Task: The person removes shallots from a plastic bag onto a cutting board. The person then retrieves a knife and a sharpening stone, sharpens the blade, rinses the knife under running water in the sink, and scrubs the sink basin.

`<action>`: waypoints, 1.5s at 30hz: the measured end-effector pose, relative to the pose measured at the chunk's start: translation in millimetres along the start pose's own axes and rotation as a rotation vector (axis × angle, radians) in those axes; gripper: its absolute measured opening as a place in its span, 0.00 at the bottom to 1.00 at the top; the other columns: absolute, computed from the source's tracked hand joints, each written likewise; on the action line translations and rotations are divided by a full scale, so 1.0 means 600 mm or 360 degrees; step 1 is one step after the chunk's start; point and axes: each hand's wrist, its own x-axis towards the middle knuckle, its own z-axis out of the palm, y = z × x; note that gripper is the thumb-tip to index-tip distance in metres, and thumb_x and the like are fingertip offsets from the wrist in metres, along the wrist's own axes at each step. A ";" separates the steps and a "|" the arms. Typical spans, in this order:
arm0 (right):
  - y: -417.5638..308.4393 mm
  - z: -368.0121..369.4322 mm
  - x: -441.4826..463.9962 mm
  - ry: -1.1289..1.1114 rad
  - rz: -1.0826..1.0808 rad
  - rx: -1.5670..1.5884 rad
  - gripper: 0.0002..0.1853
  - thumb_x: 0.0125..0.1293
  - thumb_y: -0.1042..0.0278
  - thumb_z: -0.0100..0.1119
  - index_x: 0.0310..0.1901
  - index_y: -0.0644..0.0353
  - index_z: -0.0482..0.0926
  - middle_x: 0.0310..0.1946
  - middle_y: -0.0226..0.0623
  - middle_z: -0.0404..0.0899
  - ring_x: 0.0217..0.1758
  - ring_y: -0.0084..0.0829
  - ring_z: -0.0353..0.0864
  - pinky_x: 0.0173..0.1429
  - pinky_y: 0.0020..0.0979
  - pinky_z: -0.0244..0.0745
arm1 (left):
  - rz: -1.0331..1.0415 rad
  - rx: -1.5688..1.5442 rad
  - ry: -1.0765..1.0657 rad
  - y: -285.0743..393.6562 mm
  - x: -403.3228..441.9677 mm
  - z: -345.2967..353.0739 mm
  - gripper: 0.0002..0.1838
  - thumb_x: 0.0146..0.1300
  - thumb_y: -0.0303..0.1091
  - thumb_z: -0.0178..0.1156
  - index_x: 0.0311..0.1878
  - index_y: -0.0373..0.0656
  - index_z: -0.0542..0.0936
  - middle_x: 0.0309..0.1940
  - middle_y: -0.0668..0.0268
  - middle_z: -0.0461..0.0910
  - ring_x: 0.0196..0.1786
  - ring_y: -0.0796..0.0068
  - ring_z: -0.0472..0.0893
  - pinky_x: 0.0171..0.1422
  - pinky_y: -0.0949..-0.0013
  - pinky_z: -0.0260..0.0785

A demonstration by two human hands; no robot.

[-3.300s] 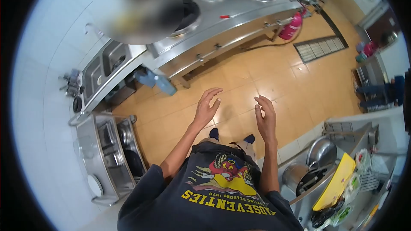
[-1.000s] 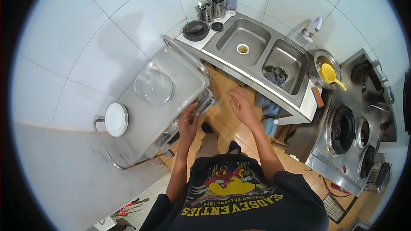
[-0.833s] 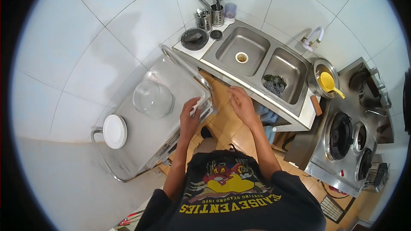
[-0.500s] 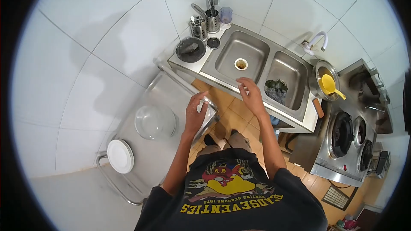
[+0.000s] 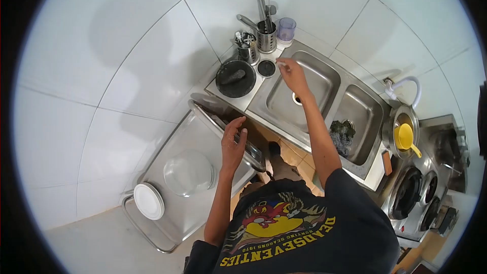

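Observation:
My right hand [image 5: 292, 77] reaches over the left sink basin's rim, its fingers loosely stretched and nothing visible in them. Just left of its fingertips lies a small round black-topped object [image 5: 266, 68] on the counter. A mortar [image 5: 236, 79] with a dark pestle-like piece in it stands farther left. Beyond these are a perforated steel holder of cutlery [image 5: 248, 50], a taller holder of utensils [image 5: 266, 39] and a purplish clear cup [image 5: 286, 29]. My left hand [image 5: 233, 145] hovers empty above the near edge of a steel cart [image 5: 175, 165], fingers curved and apart.
On the cart sit a clear glass bowl [image 5: 189, 173] and a white round lid or plate [image 5: 148, 201]. The double sink's right basin [image 5: 362, 122] holds a dark scrubber [image 5: 342, 134]. A metal pot [image 5: 389, 132] with a yellow ladle [image 5: 404, 136] stands beside the stove [image 5: 406, 193].
My right hand has moved forward and left, from the sink's front edge toward the small black-topped object. My body has come closer to the counter. The left hand stays raised and empty by the cart.

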 end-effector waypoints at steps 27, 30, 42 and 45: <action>0.099 0.211 0.387 -0.0476 -0.0267 -0.0943 0.22 0.59 0.58 0.65 0.51 0.58 0.73 0.48 0.41 0.80 0.55 0.48 0.76 0.55 0.50 0.72 | -0.0354 0.0167 0.0264 -0.021 0.110 0.044 0.19 0.67 0.26 0.57 0.61 0.46 0.77 0.55 0.63 0.75 0.54 0.72 0.75 0.58 0.69 0.67; 0.076 0.174 0.400 -0.0336 -0.0320 -0.0759 0.17 0.61 0.61 0.63 0.48 0.58 0.73 0.44 0.42 0.81 0.49 0.47 0.79 0.49 0.48 0.74 | -0.0365 0.0183 0.0265 -0.013 0.110 0.043 0.19 0.67 0.25 0.57 0.61 0.46 0.77 0.55 0.63 0.76 0.54 0.73 0.75 0.58 0.69 0.67; -0.050 -0.123 0.267 0.0033 0.0050 0.0873 0.19 0.69 0.71 0.57 0.59 0.66 0.69 0.57 0.46 0.75 0.57 0.34 0.77 0.60 0.36 0.77 | -0.0070 0.0134 0.0158 -0.008 0.155 0.068 0.18 0.65 0.23 0.57 0.58 0.43 0.77 0.53 0.59 0.77 0.53 0.64 0.77 0.54 0.66 0.69; -0.050 -0.165 0.190 0.0181 0.0259 0.1199 0.19 0.71 0.72 0.55 0.60 0.69 0.67 0.60 0.50 0.72 0.62 0.35 0.74 0.67 0.38 0.74 | -0.0043 0.0093 0.0134 -0.011 0.161 0.066 0.18 0.65 0.23 0.57 0.59 0.43 0.77 0.51 0.59 0.78 0.51 0.66 0.77 0.51 0.67 0.70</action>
